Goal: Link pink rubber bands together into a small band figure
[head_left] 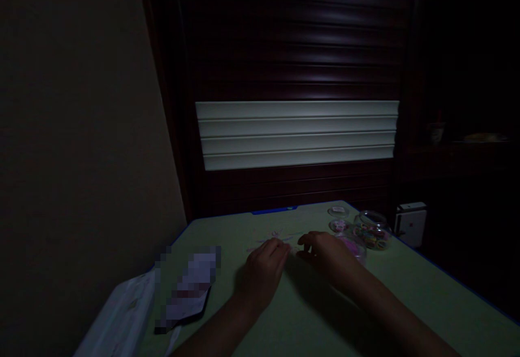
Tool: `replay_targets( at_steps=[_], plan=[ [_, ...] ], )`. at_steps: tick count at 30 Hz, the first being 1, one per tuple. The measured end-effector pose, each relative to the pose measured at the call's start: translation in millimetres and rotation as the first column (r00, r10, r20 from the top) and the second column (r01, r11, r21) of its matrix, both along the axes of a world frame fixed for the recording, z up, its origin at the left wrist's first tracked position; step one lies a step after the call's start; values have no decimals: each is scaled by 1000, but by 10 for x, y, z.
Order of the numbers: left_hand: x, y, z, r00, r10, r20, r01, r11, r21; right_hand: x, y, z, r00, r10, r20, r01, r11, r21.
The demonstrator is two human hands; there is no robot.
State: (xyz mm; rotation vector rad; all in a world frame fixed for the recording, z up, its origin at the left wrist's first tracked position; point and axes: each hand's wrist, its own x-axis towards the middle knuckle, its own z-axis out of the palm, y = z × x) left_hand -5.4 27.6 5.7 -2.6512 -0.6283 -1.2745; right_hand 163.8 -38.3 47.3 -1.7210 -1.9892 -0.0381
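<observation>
My left hand (pixel 264 267) is over the table with its fingers pinched together. Whatever it may hold at the fingertips is too small and dark to name. Just to its right is my right hand (pixel 327 251), its fingers bent and a gap showing between thumb and forefinger; I see nothing clearly held there. Beyond the fingertips, thin pale and pinkish strands (pixel 276 234) lie on the green tabletop (pixel 260 324). A clear container with pink contents (pixel 354 246) sits beside my right hand, partly hidden by it.
Right of my hands stand a round clear jar of small colourful pieces (pixel 371 232), a small dish of pink bits (pixel 339 226) and a clear lid (pixel 338 212). At left lie a blurred-out flat device (pixel 190 286) and a long white box (pixel 122 313). A slatted wall (pixel 296 135) rises behind.
</observation>
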Motion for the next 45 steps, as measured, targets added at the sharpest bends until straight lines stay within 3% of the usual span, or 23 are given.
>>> replay_targets(
  at_steps=[8,29,37,45],
  plan=[
    [2,11,-33,995,45,-88,-47,999,-13,-11,-48,57,1000,3,20,-2,999,-32],
    [16,14,-26,986,34,-162,-40,999,-32,-12,-71,121,995,-26,101,30,999,-38],
    [23,11,-26,988,34,-148,-42,998,-50,56,-120,253,937,-206,282,209,978,18],
    [21,-3,-1,986,36,-161,-43,998,-35,342,-242,389,821,-447,354,471,882,21]
  ],
)
